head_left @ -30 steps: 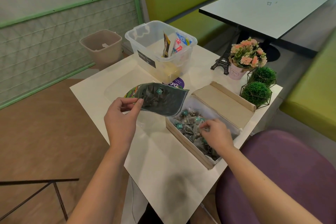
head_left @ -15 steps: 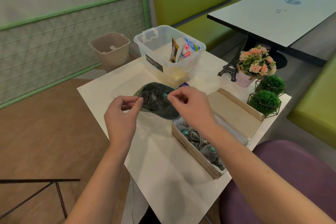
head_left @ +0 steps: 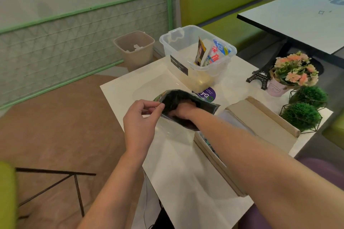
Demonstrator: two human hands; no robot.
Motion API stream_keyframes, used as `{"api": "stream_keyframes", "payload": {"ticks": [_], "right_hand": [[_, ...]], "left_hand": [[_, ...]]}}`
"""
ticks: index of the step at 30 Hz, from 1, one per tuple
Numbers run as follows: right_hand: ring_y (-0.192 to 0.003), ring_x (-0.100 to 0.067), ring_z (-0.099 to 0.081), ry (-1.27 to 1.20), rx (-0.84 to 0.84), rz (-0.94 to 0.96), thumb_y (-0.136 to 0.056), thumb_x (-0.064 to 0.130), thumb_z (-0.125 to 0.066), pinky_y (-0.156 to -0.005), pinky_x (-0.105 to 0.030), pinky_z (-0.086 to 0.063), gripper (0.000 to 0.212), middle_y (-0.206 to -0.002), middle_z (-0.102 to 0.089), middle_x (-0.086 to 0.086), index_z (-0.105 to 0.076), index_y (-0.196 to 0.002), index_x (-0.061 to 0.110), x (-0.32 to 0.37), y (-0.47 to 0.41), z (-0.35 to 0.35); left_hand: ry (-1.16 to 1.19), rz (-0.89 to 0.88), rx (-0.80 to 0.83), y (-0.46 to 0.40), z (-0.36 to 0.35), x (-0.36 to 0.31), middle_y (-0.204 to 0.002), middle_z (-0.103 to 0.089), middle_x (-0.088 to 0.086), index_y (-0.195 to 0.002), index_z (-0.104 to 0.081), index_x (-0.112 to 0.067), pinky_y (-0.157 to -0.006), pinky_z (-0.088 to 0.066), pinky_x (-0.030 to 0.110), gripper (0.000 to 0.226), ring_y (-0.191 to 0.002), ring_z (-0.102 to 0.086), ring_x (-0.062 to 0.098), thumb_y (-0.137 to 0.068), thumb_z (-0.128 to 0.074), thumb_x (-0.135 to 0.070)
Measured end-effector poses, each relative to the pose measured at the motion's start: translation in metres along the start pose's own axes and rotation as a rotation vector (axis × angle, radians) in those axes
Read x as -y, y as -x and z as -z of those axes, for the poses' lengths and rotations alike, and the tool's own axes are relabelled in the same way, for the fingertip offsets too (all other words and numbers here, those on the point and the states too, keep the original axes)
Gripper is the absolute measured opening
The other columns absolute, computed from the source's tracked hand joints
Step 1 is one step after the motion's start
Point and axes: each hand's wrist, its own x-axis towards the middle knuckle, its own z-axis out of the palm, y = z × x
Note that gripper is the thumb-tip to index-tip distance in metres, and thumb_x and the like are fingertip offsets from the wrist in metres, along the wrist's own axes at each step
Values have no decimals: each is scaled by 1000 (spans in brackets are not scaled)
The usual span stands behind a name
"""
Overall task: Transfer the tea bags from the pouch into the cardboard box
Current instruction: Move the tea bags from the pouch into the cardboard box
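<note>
A dark, glossy pouch [head_left: 208, 106] lies open in the middle of the white table [head_left: 178, 173]. My left hand [head_left: 139, 122] pinches the pouch's near-left rim and holds the mouth open. My right hand [head_left: 183, 110] is pushed inside the pouch up to the wrist; its fingers are hidden, so whether they hold a tea bag cannot be seen. The cardboard box [head_left: 210, 152] stands to the right under my right forearm, its lid [head_left: 260, 122] flipped back. A few tea bags [head_left: 209, 144] show inside the box beside my arm.
A clear plastic bin [head_left: 178, 46] with snack packets stands behind the pouch. A small tower model [head_left: 259, 78], a flower pot [head_left: 292, 74] and two green ball plants [head_left: 301, 115] line the right edge. A beige waste bin [head_left: 134, 50] sits on the floor.
My right hand left the box, moved up and left to the pouch mouth, and is now deep inside the pouch. My left hand kept its pinch on the rim.
</note>
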Motion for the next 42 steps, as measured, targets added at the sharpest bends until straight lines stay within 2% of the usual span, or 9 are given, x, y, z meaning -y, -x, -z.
{"api": "stream_keyframes", "payload": {"ticks": [4,9,23,29,34,36,38,40,42], "right_hand": [[-135,-35,-41,11,58,-88,-86,66,-51,-111,-44,-35,80,-149,-43,-12,-38,-148,18,4,-24,-14],[-138,-35,-38,-75,112,-118,-87,69,-47,-111,-46,-32,80,-152,-39,-11,-37,-149,20,14,-33,-23],[-115,-33,-57,-210,-36,-91,-93,35,-57,-100,-39,-46,34,-124,-61,-15,-61,-119,14,14,-35,-32],[-116,-31,-58,-256,-68,-64,-96,40,-53,-100,-35,-43,40,-128,-61,-14,-60,-125,12,10,-25,-25],[-120,-31,-55,-503,-68,-2,-91,28,-65,-107,-40,-42,40,-129,-60,-12,-60,-127,10,3,4,-13],[-115,-32,-58,-564,-71,1,-89,29,-66,-105,-42,-44,34,-121,-63,-12,-64,-118,12,-2,17,-10],[-103,-33,-66,-687,-72,0,-87,27,-68,-98,-45,-51,13,-104,-70,-15,-64,-93,16,-7,25,-11],[-95,-34,-70,-854,-57,3,-89,20,-68,-92,-45,-55,16,-87,-70,-15,-54,-80,17,-13,33,-11],[-89,-30,-70,-965,-59,21,-89,13,-68,-87,-40,-58,18,-88,-68,-15,-53,-81,17,-20,44,-9]], "left_hand": [[0,-6,15,-2,3,1,-83,-71,-5,-83,-73,-23,-71,-48,12,7,-78,-63,3,-85,-79,-20],[4,-1,-4,-10,8,3,-82,-71,-6,-82,-73,-25,-71,-49,13,9,-77,-63,2,-84,-79,-20],[49,37,4,-10,6,2,-82,-71,-3,-80,-72,-27,-74,-51,22,12,-79,-64,8,-84,-80,-20],[42,35,-8,-7,5,3,-82,-70,-4,-79,-71,-30,-74,-50,19,12,-79,-63,7,-84,-80,-23],[33,31,-25,-4,6,6,-81,-71,-5,-80,-72,-29,-72,-49,16,11,-77,-62,4,-84,-80,-23],[28,33,-28,-1,5,7,-81,-71,-5,-81,-72,-28,-72,-49,16,9,-76,-62,3,-84,-80,-23],[24,35,-24,1,3,6,-81,-70,-6,-82,-73,-26,-71,-49,16,8,-75,-61,2,-84,-79,-23],[26,44,-21,5,1,5,-80,-70,-7,-83,-73,-25,-69,-48,14,7,-74,-61,0,-85,-79,-24],[28,48,-17,10,-2,5,-79,-70,-7,-83,-73,-24,-69,-47,13,7,-73,-61,-2,-84,-79,-23]]}}
